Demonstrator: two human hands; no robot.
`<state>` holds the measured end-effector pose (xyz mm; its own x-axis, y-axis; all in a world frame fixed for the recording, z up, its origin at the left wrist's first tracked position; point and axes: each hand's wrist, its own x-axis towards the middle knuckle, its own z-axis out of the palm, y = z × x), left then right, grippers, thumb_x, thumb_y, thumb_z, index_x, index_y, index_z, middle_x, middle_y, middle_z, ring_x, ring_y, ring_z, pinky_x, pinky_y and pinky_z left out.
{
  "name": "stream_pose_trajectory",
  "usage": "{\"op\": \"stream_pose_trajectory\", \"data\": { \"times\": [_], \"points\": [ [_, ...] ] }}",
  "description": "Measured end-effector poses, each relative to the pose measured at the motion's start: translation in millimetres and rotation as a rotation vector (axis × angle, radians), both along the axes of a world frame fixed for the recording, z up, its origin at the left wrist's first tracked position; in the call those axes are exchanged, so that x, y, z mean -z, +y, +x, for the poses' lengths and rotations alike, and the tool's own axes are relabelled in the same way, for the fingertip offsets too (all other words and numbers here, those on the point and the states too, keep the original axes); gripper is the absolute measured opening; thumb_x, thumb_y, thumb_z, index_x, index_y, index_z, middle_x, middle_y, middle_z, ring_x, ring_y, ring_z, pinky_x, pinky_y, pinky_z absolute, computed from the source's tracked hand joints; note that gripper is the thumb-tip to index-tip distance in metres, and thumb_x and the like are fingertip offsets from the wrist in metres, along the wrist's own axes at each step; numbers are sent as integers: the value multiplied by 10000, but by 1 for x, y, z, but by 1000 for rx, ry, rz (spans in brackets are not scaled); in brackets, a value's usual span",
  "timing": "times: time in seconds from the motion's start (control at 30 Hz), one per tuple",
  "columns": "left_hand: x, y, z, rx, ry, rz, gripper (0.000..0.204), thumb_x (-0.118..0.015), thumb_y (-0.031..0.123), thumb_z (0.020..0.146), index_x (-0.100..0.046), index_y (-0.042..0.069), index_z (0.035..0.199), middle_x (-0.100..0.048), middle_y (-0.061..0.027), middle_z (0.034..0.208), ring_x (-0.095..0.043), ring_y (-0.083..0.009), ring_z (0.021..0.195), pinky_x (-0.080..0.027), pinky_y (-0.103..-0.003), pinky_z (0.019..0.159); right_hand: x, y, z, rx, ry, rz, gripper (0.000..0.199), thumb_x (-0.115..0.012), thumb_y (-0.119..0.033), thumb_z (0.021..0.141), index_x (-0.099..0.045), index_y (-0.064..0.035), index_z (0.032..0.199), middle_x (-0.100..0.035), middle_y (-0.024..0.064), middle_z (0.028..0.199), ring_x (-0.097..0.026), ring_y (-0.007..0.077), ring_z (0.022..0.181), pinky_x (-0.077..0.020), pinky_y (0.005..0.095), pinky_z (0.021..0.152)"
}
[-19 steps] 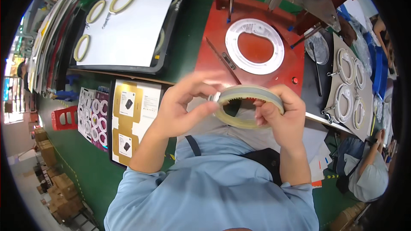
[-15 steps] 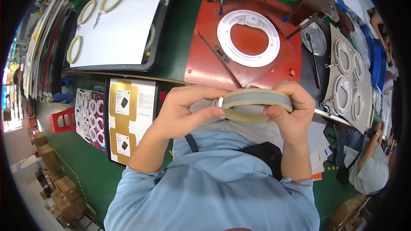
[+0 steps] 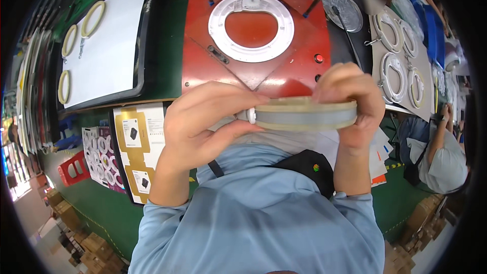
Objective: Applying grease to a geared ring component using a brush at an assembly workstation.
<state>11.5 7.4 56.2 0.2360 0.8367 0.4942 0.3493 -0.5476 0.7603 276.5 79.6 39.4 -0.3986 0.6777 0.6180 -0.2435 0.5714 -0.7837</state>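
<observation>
Just in front of my body, a cream-coloured ring (image 3: 304, 118) with a grey band round its outer side is held up almost edge-on. At its left end is a small white fitting (image 3: 250, 115), pinched between the thumb and fingers of my left hand (image 3: 195, 122). My right hand (image 3: 357, 104) is curled round the ring's right end. Its upper fingers are raised over the top rim and smeared by motion. Beyond the hands, a white ring-shaped housing (image 3: 219, 30) with a wide round opening lies flat on a red machine plate (image 3: 203, 71).
At the left, several cream rings (image 3: 93, 19) lie on white paper (image 3: 114, 45) in a black tray (image 3: 144, 68). To the right, several white rings (image 3: 393, 78) rest on brown cardboard (image 3: 378, 56). A red button (image 3: 318, 58) sits on the plate. Another person (image 3: 441, 167) is at the far right.
The ring has tilted, so its grey outer band faces me and its opening no longer shows. My right fingers have lifted over its rim. The whole view has shifted, moving the bench leftward.
</observation>
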Motion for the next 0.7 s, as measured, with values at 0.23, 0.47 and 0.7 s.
{"op": "stream_pose_trajectory", "data": {
  "times": [0.23, 0.47, 0.7],
  "points": [
    [6, -7, 2, 2, -32, 149, 329, -800, 24, 787, -757, -41, 1106, -764, -168, 1091, -749, -317, 977, -601, -365, 820, 20, 38, 64, 767, -306, -308, 218, -703, -143, 1022, -690, 25, 1161, -719, 90, 1004, -683, 133, 919, -537, 262, 873],
    [6, -10, 4, 40, -123, 161, 299, -775, 10, 813, -741, -67, 1100, -747, -227, 1106, -748, -357, 987, -612, -381, 831, 66, 56, 86, 1037, -970, 93, 372, -722, -227, 968, -642, 27, 1228, -663, 237, 1161, -644, 426, 1061, -516, 486, 933],
    [14, -9, 2, 16, -196, 145, 315, -781, -32, 755, -735, -58, 1066, -741, -240, 1106, -749, -356, 981, -620, -389, 813, 70, 64, 70, 1116, -1139, 69, 264, -727, -212, 955, -660, 7, 1086, -663, 214, 1042, -634, 422, 988, -504, 509, 868]
  ]
}}
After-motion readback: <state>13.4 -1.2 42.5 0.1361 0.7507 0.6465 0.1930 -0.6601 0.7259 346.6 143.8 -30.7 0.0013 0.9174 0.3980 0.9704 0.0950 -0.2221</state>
